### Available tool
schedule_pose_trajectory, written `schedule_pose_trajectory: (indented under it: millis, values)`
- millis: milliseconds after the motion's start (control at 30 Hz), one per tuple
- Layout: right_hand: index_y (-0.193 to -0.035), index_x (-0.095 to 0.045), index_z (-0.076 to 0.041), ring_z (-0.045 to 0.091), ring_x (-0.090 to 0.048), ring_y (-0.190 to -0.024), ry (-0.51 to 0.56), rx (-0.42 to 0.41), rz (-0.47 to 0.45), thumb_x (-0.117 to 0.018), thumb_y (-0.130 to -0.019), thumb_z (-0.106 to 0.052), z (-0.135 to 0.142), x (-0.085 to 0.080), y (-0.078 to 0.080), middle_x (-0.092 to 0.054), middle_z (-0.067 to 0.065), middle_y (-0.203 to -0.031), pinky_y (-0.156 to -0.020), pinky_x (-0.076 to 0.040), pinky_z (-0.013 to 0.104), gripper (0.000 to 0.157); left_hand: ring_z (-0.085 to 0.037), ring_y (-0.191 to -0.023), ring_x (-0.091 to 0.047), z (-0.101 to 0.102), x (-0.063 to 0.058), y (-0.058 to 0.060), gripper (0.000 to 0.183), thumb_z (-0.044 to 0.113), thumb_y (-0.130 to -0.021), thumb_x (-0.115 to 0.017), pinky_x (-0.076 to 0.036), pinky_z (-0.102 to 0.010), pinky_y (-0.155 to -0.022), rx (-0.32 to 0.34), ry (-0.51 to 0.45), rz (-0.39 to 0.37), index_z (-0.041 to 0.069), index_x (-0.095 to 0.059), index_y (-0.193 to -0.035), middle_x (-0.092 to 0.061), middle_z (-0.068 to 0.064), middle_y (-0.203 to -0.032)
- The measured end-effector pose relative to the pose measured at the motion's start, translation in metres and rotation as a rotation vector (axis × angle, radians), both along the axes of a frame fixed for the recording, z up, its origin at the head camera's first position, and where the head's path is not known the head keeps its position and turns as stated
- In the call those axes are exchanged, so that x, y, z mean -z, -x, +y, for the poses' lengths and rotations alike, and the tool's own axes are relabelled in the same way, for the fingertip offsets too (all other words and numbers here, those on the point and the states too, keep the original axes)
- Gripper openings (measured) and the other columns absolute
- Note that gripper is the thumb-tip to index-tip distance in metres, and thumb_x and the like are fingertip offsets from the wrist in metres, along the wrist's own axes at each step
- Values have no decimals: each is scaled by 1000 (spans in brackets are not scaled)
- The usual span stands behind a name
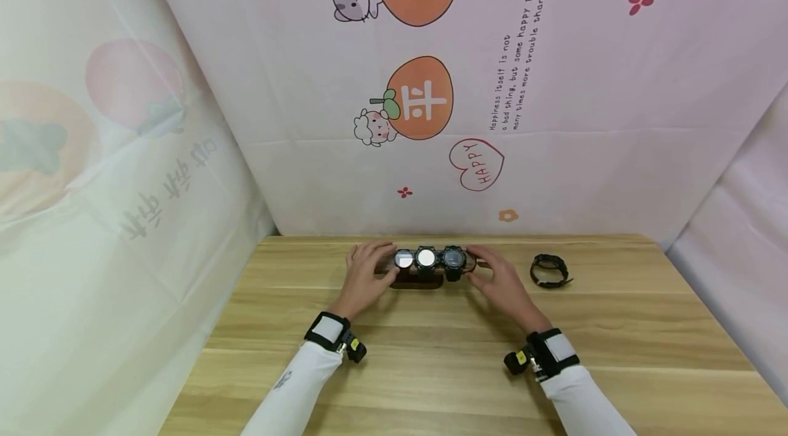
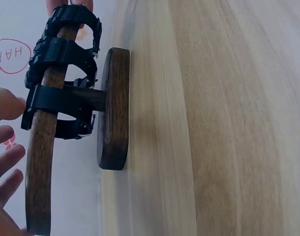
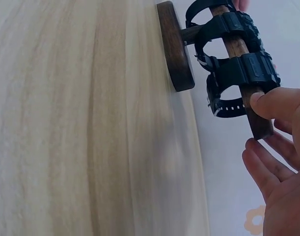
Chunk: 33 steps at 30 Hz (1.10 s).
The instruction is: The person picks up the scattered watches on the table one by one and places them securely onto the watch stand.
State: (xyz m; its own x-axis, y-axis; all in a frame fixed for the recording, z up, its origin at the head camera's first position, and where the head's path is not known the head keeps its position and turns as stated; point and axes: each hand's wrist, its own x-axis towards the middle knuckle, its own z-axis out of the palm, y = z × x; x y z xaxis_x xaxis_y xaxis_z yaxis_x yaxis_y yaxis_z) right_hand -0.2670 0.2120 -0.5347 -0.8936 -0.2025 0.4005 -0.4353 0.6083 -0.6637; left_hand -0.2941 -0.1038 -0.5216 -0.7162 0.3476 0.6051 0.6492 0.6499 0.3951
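Observation:
Three dark watches (image 1: 426, 257) sit side by side on the bar (image 2: 42, 162) of a wooden watch stand (image 2: 113, 113). At its left end is my left hand (image 1: 366, 272), with one fingertip right at the leftmost watch (image 2: 59, 100) and the other fingers spread along the bar. My right hand (image 1: 501, 289) is at the other end. In the right wrist view its thumb (image 3: 267, 102) presses on the bar beside the rightmost watch (image 3: 248, 69), and its fingers reach round the far side.
Another black watch (image 1: 550, 271) lies on the wooden table (image 1: 443, 367), right of the stand. Behind the table's back edge hangs a printed white cloth (image 1: 332, 183). White cloth (image 1: 203, 183) also hangs at the left side.

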Motion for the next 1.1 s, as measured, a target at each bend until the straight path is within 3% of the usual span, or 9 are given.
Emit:
schedule_pose_trajectory:
  millis: [233, 400, 533, 800, 967, 1100]
  values:
    - [-140, -49, -12, 35, -54, -114, -15, 22, 17, -70, -87, -9, 13, -1, -6, -48, 13, -141, -91, -50, 54, 57, -27, -118, -47, -9, -1, -7, 40, 23, -83, -72, -33, -52, -92, -26, -30, 42, 13, -65, -121, -60, -5, -125]
    - [-136, -54, -12, 35, -56, -110, -26, 43, 51, -70, -87, -8, 25, -1, -12, -52, 14, -137, -86, -52, 52, 51, -30, -113, -50, -14, 1, -12, 35, 14, -82, -71, -36, -53, -90, -1, -85, 82, 8, -67, -116, -63, -12, -117]
    - [-129, -59, -10, 32, -59, -102, -101, 88, 127, -70, -86, -7, 36, 0, -17, -58, 13, -128, -79, -54, 49, 44, -26, -112, -49, -15, 3, -17, 35, 9, -80, -72, -38, -52, -91, 19, -105, 100, 8, -67, -115, -62, -10, -118]
    - [-107, -68, -10, 28, -56, -95, -156, 172, 213, -71, -84, -5, 60, 2, -25, -63, 9, -112, -73, -51, 46, 24, -21, -110, -51, -20, 7, -28, 38, 5, -81, -72, -41, -48, -97, 59, -150, 44, 10, -66, -118, -62, -4, -116]
    - [-95, -69, -10, 26, -55, -94, -152, 191, 268, -71, -82, 1, 78, 3, -30, -63, 7, -100, -71, -50, 45, 17, -19, -98, -56, -21, 15, -34, 34, 3, -85, -68, -53, -40, -84, 85, -200, -44, 8, -65, -118, -63, -7, -108]
    - [-91, -69, -5, 28, -57, -90, -152, 212, 297, -72, -79, 5, 88, 2, -33, -64, 11, -98, -70, -52, 47, 17, -17, -92, -57, -22, 20, -37, 32, 2, -86, -67, -56, -40, -76, 96, -226, -91, 7, -65, -118, -64, -11, -103]
